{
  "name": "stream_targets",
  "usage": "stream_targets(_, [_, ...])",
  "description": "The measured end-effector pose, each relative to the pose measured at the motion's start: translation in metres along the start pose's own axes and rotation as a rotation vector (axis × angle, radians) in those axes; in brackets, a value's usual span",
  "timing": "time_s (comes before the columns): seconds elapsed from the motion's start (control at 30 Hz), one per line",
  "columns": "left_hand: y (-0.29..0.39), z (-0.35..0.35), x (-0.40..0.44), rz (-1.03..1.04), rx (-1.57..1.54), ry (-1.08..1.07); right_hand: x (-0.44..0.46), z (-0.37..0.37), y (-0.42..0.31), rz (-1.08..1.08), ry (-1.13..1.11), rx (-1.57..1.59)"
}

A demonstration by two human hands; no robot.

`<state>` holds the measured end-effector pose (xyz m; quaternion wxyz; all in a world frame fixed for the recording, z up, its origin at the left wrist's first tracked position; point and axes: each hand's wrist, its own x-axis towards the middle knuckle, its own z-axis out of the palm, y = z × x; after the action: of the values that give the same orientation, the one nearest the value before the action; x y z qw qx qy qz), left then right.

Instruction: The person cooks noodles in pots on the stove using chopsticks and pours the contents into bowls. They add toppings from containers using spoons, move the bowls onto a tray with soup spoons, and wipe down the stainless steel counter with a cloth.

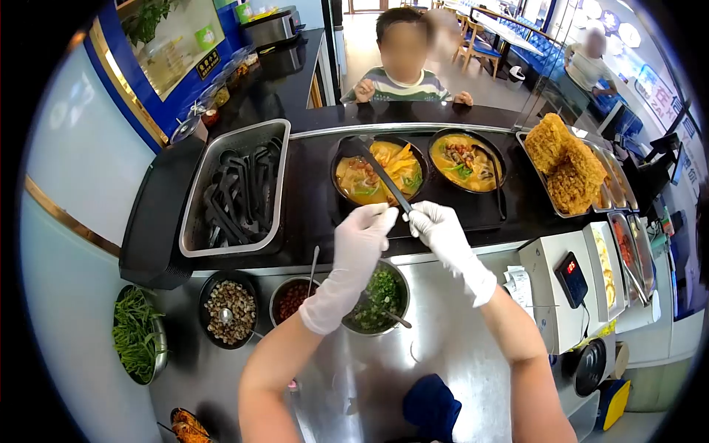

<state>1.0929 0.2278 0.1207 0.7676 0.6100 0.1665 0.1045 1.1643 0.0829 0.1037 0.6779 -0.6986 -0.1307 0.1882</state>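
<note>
A black spoon point(388, 179) slants over the left soup bowl point(334, 184), its handle end between my two gloved hands. My right hand point(439, 229) is closed on the handle. Beside it my left hand point(363, 235) has its fingers pressed together near the same handle; whether they grip it is hidden. Yellow strips, greens and broth fill the left bowl. The right soup bowl point(502, 157) stands next to it with another black spoon point(501, 193) resting in it. Both bowls are on the dark counter.
A steel tray point(283, 148) of black spoons stands left. Bowls of chopped scallions point(382, 295), peanuts point(290, 299), a chopped topping point(229, 310) and greens point(136, 340) sit nearer. Fried pieces point(565, 162) fill a right tray. A person point(402, 85) stands across the counter; another sits behind right.
</note>
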Motion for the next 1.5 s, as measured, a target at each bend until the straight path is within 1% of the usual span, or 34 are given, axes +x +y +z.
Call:
stream_targets(0.07, [0.006, -0.019, -0.008, -0.028, -0.016, 0.042, 0.017, -0.007, 0.008, -0.001, -0.008, -0.108])
stream_targets(0.3, [-0.003, -0.091, -0.033, -0.021, 0.042, 0.112, 0.035, -0.001, 0.018, 0.013, -0.026, -0.219])
stream_targets(0.5, [-0.004, -0.115, -0.057, -0.047, 0.069, 0.17, 0.031, 0.001, 0.019, 0.059, 0.015, -0.269])
stream_targets(0.57, [-0.004, -0.123, -0.061, -0.048, 0.081, 0.175, 0.027, 0.001, 0.014, 0.08, 0.057, -0.37])
stream_targets(0.67, [0.0, -0.129, -0.065, -0.047, 0.1, 0.188, 0.024, -0.001, 0.011, 0.079, 0.078, -0.419])
stream_targets(0.73, [0.005, -0.132, -0.067, -0.057, 0.107, 0.194, 0.019, -0.005, 0.007, 0.144, 0.112, -0.272])
stream_targets(0.77, [0.007, -0.135, -0.069, -0.032, 0.123, 0.21, 0.016, -0.014, 0.014, -0.005, 0.155, -0.378])
stream_targets(0.8, [0.009, -0.135, -0.074, -0.02, 0.14, 0.227, 0.009, -0.02, 0.023, -0.301, 0.272, -0.46])
stream_targets(0.83, [0.011, -0.137, -0.082, 0.009, 0.199, 0.244, -0.005, -0.033, 0.033, -0.384, 0.324, -0.485])
stream_targets(0.87, [0.016, -0.137, -0.091, 0.056, 0.271, 0.234, -0.033, -0.036, 0.02, -0.326, 0.289, -0.341])
stream_targets(0.9, [0.019, -0.137, -0.106, 0.06, 0.288, 0.241, -0.068, -0.035, -0.001, -0.167, 0.281, -0.328])
stream_targets(0.93, [0.021, -0.138, -0.117, 0.086, 0.298, 0.254, -0.098, -0.04, 0.002, -0.182, 0.289, -0.364])
stream_targets(0.97, [0.024, -0.135, -0.14, 0.087, 0.361, 0.261, -0.136, -0.034, -0.013, -0.075, 0.252, -0.427])
stream_targets(1.0, [0.024, -0.131, -0.156, 0.12, 0.416, 0.27, -0.165, -0.045, 0.014, -0.031, 0.244, -0.521])
stream_targets(1.03, [0.017, -0.133, -0.177, 0.162, 0.542, 0.265, -0.198, -0.049, 0.038, -0.047, 0.166, -0.456])
stream_targets(1.07, [0.022, -0.122, -0.201, 0.114, 0.67, 0.205, -0.228, -0.051, 0.062, -0.058, 0.084, -0.58])
stream_targets(1.1, [0.01, -0.123, -0.22, 0.2, 0.856, 0.099, -0.257, -0.049, 0.076, -0.138, -0.036, -0.725])
stream_targets(1.13, [-0.007, -0.12, -0.239, 0.227, 0.934, -0.02, -0.287, -0.041, 0.097, -0.053, -0.025, -0.642])
stream_targets(1.17, [-0.03, -0.116, -0.259, 0.257, 1.044, -0.142, -0.312, -0.04, 0.117, 0.088, -0.108, -0.764])
stream_targets(1.2, [-0.054, -0.104, -0.279, 0.155, 0.969, -0.176, -0.324, -0.032, 0.121, 0.086, -0.169, -0.987])
stream_targets(1.23, [-0.09, -0.094, -0.3, 0.181, 0.983, -0.199, -0.338, -0.031, 0.138, 0.03, -0.148, -1.038])
stream_targets(1.27, [-0.116, -0.079, -0.319, 0.031, 1.077, -0.301, -0.348, -0.031, 0.157, -0.028, -0.127, -1.089])
stream_targets(1.3, [-0.134, -0.059, -0.334, -0.081, 1.109, -0.384, -0.354, -0.029, 0.168, -0.04, -0.125, -1.093])
stream_targets(1.33, [-0.154, -0.041, -0.345, -0.118, 1.083, -0.389, -0.36, -0.027, 0.178, -0.04, -0.092, -1.038])
stream_targets(1.37, [-0.175, -0.026, -0.357, -0.112, 1.055, -0.346, -0.364, -0.024, 0.185, -0.04, -0.068, -0.977])
stream_targets(1.4, [-0.196, -0.017, -0.365, -0.028, 1.029, -0.261, -0.366, -0.023, 0.192, -0.051, -0.084, -0.972])
stream_targets(1.47, [-0.237, -0.021, -0.378, 0.066, 0.944, -0.218, -0.366, -0.016, 0.203, 0.092, 0.001, -0.674])
stream_targets(1.5, [-0.231, -0.026, -0.38, 0.062, 0.949, -0.196, -0.359, -0.006, 0.179, 0.151, -0.037, -0.657])
